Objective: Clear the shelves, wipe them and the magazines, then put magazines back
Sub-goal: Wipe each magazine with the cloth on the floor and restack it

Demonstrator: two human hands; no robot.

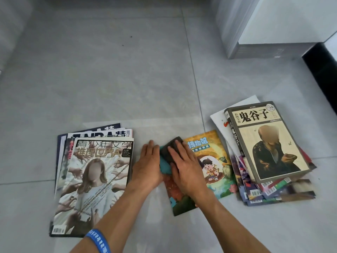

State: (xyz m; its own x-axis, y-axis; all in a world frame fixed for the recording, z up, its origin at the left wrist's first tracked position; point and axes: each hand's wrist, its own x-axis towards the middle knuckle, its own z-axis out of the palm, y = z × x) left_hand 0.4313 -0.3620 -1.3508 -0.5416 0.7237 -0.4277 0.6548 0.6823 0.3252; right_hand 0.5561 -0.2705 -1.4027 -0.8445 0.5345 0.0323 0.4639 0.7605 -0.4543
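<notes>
Grey tiled floor carries two stacks and one loose magazine. Left stack: at least four magazines, fanned. Right stack: exact count cannot be told, one thick book on top. Cartoon magazine lies between them. Right hand, fingers straight and together, presses one cloth onto its cover. Left hand, fingers straight, rests flat beside.

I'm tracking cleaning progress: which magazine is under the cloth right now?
The colourful cartoon-cover magazine lying alone between the two piles. The right hand presses a dark grey-and-teal cloth on it; both stacks sit untouched.
</notes>
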